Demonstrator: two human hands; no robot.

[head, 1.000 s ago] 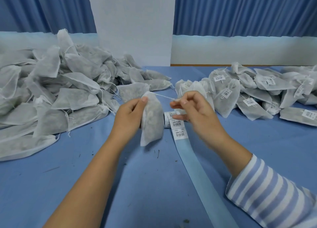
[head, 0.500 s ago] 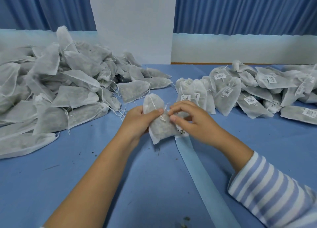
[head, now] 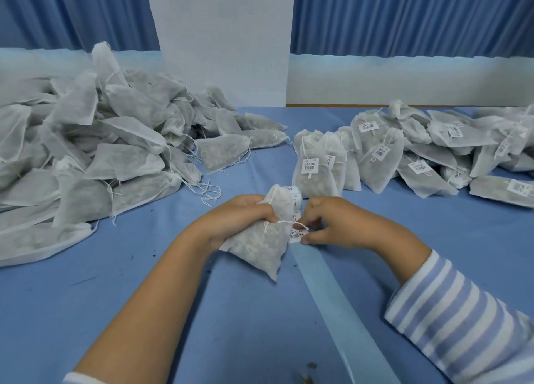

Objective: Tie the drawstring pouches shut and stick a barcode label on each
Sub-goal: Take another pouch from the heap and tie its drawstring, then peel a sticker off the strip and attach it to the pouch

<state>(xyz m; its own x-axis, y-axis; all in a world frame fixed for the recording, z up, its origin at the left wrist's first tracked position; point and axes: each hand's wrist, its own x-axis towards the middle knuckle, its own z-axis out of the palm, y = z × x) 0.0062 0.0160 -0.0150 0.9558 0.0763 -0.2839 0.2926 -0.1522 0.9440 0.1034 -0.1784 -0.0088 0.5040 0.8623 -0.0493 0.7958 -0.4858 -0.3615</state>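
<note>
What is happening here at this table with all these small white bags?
A person is finishing drawstring pouches on a blue table. The left hand grips one filled pouch around its gathered neck. The right hand pinches a barcode label at the end of the label strip, and the drawstring reaches toward its fingers. No label shows on this pouch yet. A heap of unlabelled pouches lies on the left; labelled pouches lie on the right.

Blue-and-white striped sleeve (head: pixel 459 323) on right arm, white cuff edge (head: pixel 73 379) on left.
</note>
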